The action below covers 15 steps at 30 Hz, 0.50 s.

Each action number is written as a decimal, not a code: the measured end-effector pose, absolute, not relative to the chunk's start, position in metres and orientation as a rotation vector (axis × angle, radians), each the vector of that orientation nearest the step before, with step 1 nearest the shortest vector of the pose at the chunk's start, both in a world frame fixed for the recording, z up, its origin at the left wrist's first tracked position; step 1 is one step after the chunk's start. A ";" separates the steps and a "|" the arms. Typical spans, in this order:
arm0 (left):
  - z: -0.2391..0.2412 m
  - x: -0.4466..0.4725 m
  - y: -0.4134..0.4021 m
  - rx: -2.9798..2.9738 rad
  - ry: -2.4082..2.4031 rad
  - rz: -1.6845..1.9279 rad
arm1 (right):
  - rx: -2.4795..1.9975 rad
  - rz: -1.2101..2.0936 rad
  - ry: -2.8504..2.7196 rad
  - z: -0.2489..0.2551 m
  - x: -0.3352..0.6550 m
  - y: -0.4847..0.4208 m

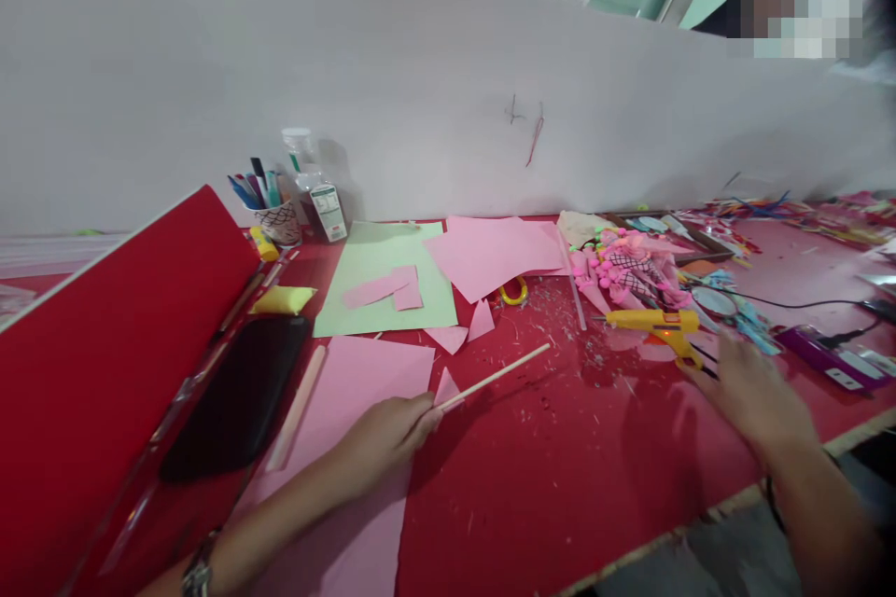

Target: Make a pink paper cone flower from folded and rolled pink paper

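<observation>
My left hand [396, 429] pinches a thin wooden stick [500, 373], which slants up to the right over the red tabletop. A small pink paper piece [446, 386] shows by its fingertips. On the right, my right hand [756, 392] is at the handle of a yellow hot glue gun [654, 322], its fingers apart. Whether the fingers touch the handle is hard to make out. The gun's nozzle points left, and a small orange light shows on its body. Under my left forearm lies a pink paper sheet [378, 364].
Behind lie a pale green sheet [336, 303], pink sheets [483, 252] and yellow-handled scissors [514, 291]. A black phone [238, 401] and a pen cup [280, 224] stand left. Pink cone-shaped pieces [623, 266] pile up at right, near a purple power strip [830, 359]. People are beyond the partition.
</observation>
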<state>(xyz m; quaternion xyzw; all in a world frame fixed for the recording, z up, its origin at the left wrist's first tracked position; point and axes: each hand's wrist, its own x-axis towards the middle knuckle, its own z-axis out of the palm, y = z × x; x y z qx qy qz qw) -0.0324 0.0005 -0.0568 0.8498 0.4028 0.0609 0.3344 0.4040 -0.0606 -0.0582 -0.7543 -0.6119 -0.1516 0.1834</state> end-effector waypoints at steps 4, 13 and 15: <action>-0.041 -0.032 -0.003 2.213 0.959 0.165 | -2.182 -0.425 -1.753 -0.015 0.344 -0.063; -0.035 -0.029 -0.010 2.905 0.974 -0.082 | -1.316 0.366 -2.550 -0.014 0.173 -0.036; -0.033 -0.029 -0.008 2.994 0.948 -0.115 | -1.277 0.469 -2.656 -0.020 0.163 -0.025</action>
